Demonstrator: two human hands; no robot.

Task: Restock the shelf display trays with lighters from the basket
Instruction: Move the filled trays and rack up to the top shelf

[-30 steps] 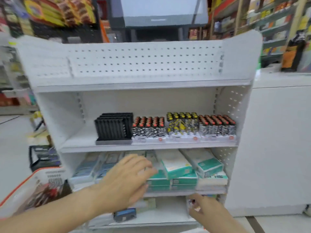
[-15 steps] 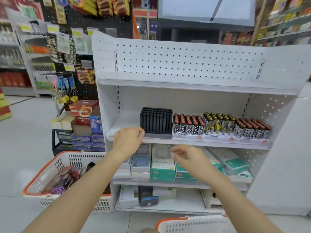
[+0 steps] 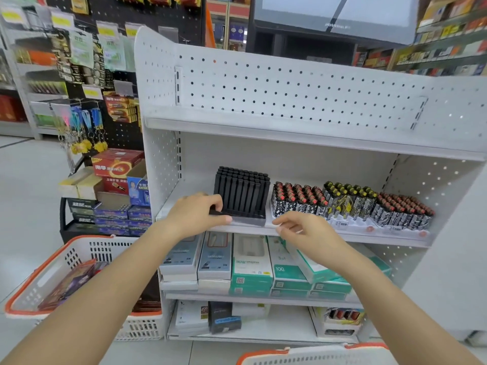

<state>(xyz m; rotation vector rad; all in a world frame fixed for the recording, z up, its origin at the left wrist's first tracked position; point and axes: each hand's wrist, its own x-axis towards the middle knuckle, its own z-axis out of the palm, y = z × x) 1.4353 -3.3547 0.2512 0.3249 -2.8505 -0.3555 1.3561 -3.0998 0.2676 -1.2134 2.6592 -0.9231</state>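
Lighters are not visibly in either hand; the basket (image 3: pixel 316 358) rim at the bottom edge hides its contents, and a second basket (image 3: pixel 34 288) at left holds dark packets. On the middle shelf (image 3: pixel 342 237), the left hand (image 3: pixel 195 217) pinches the front-left corner of the empty black tray (image 3: pixel 241 196), thumb under, fingers (image 3: pixel 210 200) on top. The right hand (image 3: pixel 300 227), loosely curled and holding nothing visible, hovers at the shelf lip just right of that tray. Beyond, three filled trays (image 3: pixel 350 206) stand upright in a row; the empty tray sits nearer the left hand.
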